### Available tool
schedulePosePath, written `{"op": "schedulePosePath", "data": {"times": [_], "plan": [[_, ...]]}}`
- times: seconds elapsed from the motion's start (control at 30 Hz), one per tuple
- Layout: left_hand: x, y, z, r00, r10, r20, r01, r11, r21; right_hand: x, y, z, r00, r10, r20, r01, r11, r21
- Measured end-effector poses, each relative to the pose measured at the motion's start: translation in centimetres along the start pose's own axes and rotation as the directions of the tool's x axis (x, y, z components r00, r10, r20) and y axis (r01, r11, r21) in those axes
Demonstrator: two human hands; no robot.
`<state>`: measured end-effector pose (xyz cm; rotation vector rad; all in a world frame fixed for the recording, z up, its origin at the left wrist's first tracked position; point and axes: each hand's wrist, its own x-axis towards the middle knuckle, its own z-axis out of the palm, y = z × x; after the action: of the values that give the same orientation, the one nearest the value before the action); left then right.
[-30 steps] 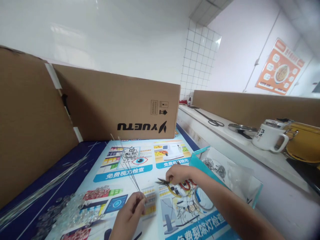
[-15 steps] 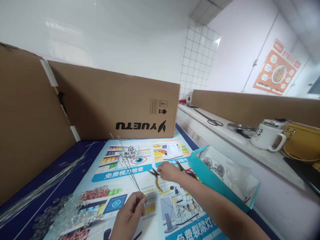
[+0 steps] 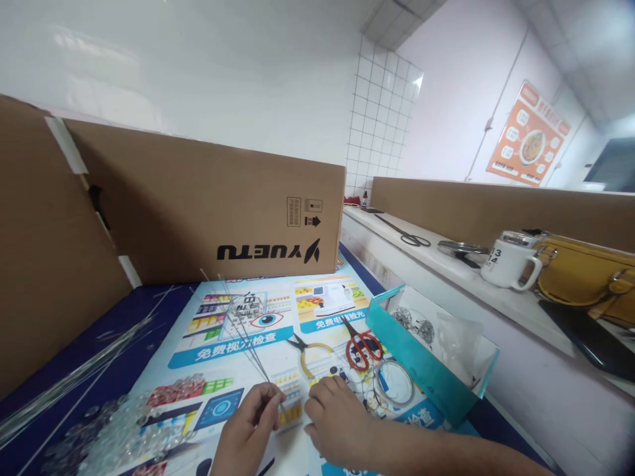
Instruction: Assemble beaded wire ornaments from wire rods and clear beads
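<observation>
My left hand (image 3: 251, 426) pinches a few thin metal wires (image 3: 248, 345) between thumb and fingertips, and their long ends fan up and away over the printed sheet (image 3: 297, 456). Close to its right is my right hand (image 3: 340, 420), fingers bent and thumb standing apart from them. Nothing shows in it, though its palm is hidden. Beyond both hands lie yellow-handled pliers (image 3: 303, 360) with spread handles. Red-handled scissors (image 3: 363, 349) rest to their right. A coil of wire (image 3: 395, 382) and loose dark strands (image 3: 370, 396) lie near my right wrist.
Clear beads (image 3: 133, 430) are heaped at lower left, beside a long bundle of wires (image 3: 84, 373). A teal box (image 3: 421, 370) holds wire balls and a plastic bag. Cardboard (image 3: 198, 198) walls the back. A mug (image 3: 510, 261) and yellow bag (image 3: 575, 271) stand on the right ledge.
My right hand has come back from the pliers toward my left hand, uncovering the pliers' handles, the scissors and the coil. My left hand still pinches the wires. The view has shifted slightly.
</observation>
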<state>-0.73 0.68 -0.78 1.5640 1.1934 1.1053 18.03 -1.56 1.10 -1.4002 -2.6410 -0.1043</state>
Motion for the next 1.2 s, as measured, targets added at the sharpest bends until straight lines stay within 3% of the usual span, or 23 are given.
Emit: {"op": "schedulePosePath", "data": {"times": [0.27,0.8,1.07,1.2], "plan": [[0.0,0.4,-0.1,1.0,-0.024,-0.007,0.024,0.999,0.03,-0.1,4.3,0.9,0.987,0.157,-0.029,-0.159,0.983,-0.093],[-0.1,0.2,-0.1,1.0,-0.011,0.001,0.011,0.999,0.032,-2.1,8.4,0.5,0.94,0.339,-0.037,-0.341,0.93,-0.136],[0.0,-0.2,-0.1,1.0,-0.006,-0.015,0.006,1.0,0.022,-0.3,6.9,0.3,0.967,0.252,-0.038,-0.255,0.964,-0.076],[0.0,-0.2,-0.1,1.0,0.001,-0.023,-0.001,1.0,0.007,0.7,7.7,0.5,0.975,0.221,-0.005,-0.221,0.973,-0.068]]}}
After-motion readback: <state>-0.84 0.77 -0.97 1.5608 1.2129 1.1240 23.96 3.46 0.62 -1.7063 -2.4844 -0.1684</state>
